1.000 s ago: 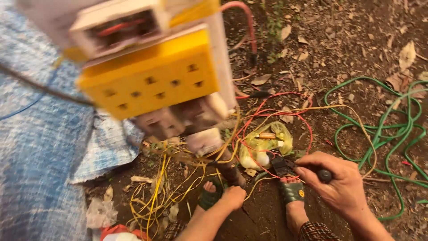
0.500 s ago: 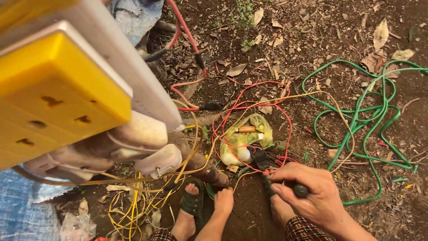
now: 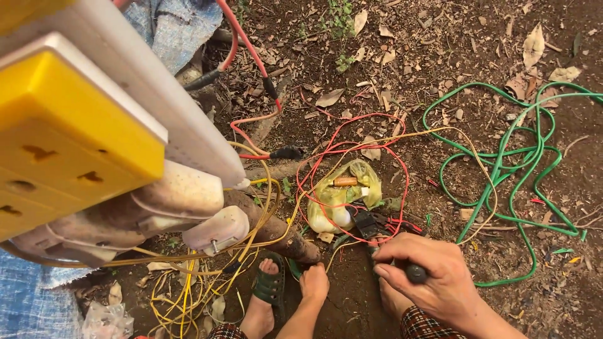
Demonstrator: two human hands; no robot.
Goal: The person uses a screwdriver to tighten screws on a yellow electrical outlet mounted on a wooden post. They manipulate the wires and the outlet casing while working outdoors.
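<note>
My right hand [image 3: 433,276] is closed around a dark-handled tool [image 3: 416,272] low in the head view. The tool's front end reaches toward black parts [image 3: 366,223] beside a yellow-green plastic bag [image 3: 342,196] that holds small items. My left hand [image 3: 313,284] rests on the soil just left of it, next to yellow wires [image 3: 188,295]. Its fingers are curled under and hidden. Red wires [image 3: 352,147] loop around the bag. My foot in a green sandal [image 3: 270,287] stands left of my left hand.
A yellow and white socket board [image 3: 81,144] with pale plugs [image 3: 213,229] hangs close to the camera at the left. A green cable [image 3: 502,157] coils on the leaf-strewn soil at the right. Blue cloth [image 3: 31,295] lies at the lower left.
The view has swung down and right, so the socket board now fills the upper left. My right hand keeps its grip on the tool; both hands stay near the bag.
</note>
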